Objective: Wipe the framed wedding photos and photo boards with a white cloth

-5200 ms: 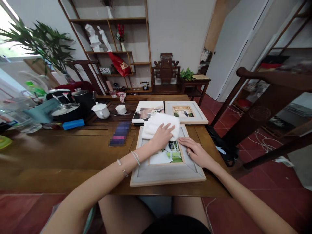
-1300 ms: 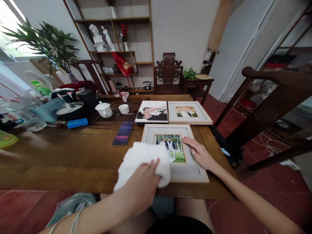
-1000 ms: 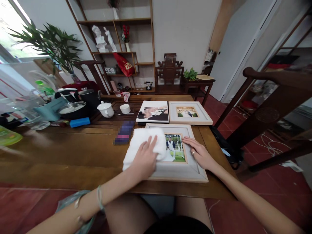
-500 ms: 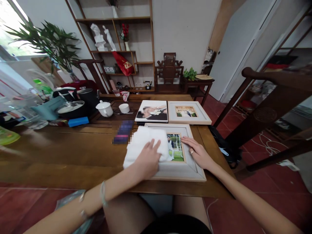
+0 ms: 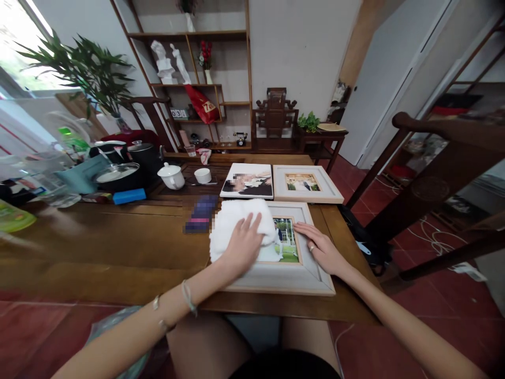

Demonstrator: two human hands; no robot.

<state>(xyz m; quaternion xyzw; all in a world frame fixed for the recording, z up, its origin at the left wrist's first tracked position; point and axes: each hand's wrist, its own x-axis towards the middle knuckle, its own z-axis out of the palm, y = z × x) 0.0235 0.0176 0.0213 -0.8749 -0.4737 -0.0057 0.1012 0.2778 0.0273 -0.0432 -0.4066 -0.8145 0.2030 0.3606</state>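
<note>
Our left hand lay palm-down on the white cloth. Its fingers were slightly spread and pressed flat, pinching nothing. The cloth was a thick, folded, fluffy white pad. It covered the left part of the photo frame and overhung onto the worktop.

Our right hand rested flat on the frame's right border. Its fingers were straight and close together, tips pointing away and left, with a ring on one.

The frame lay flat and face up near the worktop's right front corner, its near edge close to the worktop's front edge. We read its long axis as running away from us, with its sides square to the worktop edges and the photo's top pointing away. It had pale grey-white bevelled moulding and a thin wooden inner lip. The print showed figures on green grass, partly hidden by the cloth.

Just beyond sat a second frame of the same kind, in landscape, with an unframed print to its left. A white teapot and a cup stood farther left.
</note>
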